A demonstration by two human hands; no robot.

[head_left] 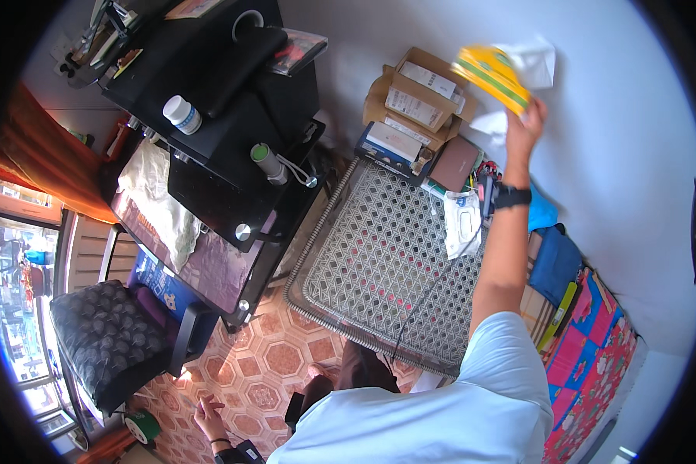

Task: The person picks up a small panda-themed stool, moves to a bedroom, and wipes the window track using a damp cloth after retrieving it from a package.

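My right hand point(530, 124) is raised at the end of my outstretched arm. It grips one end of a yellow packet point(493, 78) with a green stripe, slightly blurred. White crumpled sheets point(535, 61), paper or plastic, show just behind the packet against the wall. Left of the packet stands an open cardboard box point(406, 93) with labelled white boxes inside. My left hand point(210, 417) hangs low over the tiled floor, fingers loosely bent and apart, with no object clearly seen in it. The nearest furniture to that hand is a chair with a dark patterned cushion point(110, 342).
Before me stands a woven-pattern table point(383, 249) bearing a wipes pack point(463, 223), a brown notebook-like item point(454, 162) and a wristwatch point(422, 159). A black desk point(226, 191) at left holds a white bottle point(182, 115) and a grey-green cylinder point(268, 162). Folded fabrics point(586, 348) lie at right.
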